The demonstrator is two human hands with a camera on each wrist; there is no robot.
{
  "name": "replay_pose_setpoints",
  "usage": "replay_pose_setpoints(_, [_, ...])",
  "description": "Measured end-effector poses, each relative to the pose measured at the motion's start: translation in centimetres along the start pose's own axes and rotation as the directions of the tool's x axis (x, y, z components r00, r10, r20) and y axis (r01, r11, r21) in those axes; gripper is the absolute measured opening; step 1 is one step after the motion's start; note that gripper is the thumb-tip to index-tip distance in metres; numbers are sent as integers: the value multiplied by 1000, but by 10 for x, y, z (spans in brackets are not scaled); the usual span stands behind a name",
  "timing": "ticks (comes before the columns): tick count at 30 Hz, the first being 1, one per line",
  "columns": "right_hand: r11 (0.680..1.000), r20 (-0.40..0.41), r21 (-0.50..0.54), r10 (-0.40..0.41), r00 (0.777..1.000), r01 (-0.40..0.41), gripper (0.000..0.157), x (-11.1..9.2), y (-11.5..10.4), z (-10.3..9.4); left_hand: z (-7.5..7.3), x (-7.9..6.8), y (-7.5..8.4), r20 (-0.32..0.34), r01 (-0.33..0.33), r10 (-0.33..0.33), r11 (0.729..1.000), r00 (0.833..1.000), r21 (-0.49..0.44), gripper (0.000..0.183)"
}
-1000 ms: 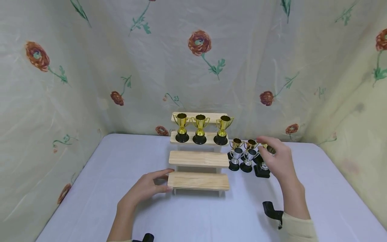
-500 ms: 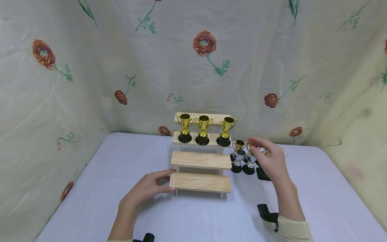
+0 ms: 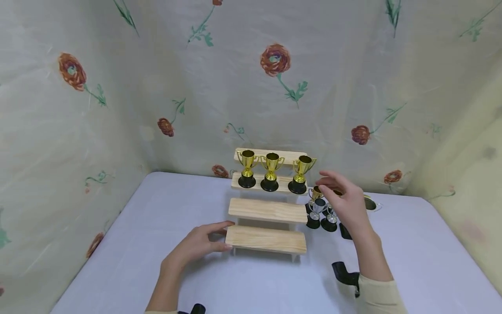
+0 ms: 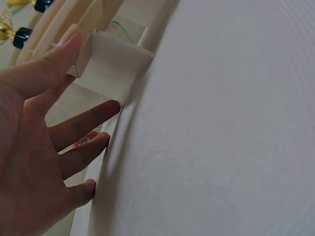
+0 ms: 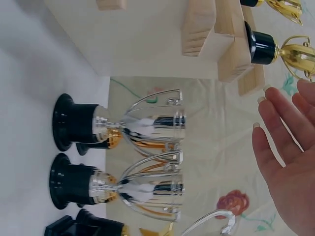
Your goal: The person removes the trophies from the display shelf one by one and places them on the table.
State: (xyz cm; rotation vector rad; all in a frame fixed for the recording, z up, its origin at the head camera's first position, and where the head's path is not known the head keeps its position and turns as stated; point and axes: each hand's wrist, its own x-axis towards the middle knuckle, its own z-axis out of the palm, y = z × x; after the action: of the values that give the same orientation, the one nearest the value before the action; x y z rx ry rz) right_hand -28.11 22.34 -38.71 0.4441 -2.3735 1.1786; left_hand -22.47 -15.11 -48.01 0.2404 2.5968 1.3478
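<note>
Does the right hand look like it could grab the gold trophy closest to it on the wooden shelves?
Probably yes. The right hand is raised near that gold trophy, holding nothing, and I see nothing standing between them.

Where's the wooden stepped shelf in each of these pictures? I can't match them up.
Head: lower middle, with the wooden stepped shelf between the two hands.
Left wrist: upper left corner, slanted and cut off; the left hand has its thumb on a step.
Right wrist: along the top, turned sideways, partly cut off.
Shared landmark: gold trophies with black bases on the shelf.
</note>
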Motion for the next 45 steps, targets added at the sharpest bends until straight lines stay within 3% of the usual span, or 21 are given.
replay_pose_setpoints(5, [999,-19,-40,14,1000,-15,39,6,-7,-4,4,0,2,11,-14,13,1000,1000,14,62])
replay_pose_setpoints(15, [998,2,-38,-42,999,42,37,33,-19,-3,1,-1,1,-6,1,-1,1000,1000,28,62])
replay_pose_setpoints(22, [1000,16,-21,-17,1000,18,33,42,-24,0,3,0,2,-13,24,-23,999,1000,26,60])
replay_pose_setpoints(34, [1000,-21,-3,-2,1000,2,17,39,-29,-1,4,0,3,-17,36,-36,999,999,22,60])
replay_pose_setpoints(45, [1000,-51,26,-10,999,12,12,28,-31,-12,5,1,2,-22,55,-54,998,998,30,60])
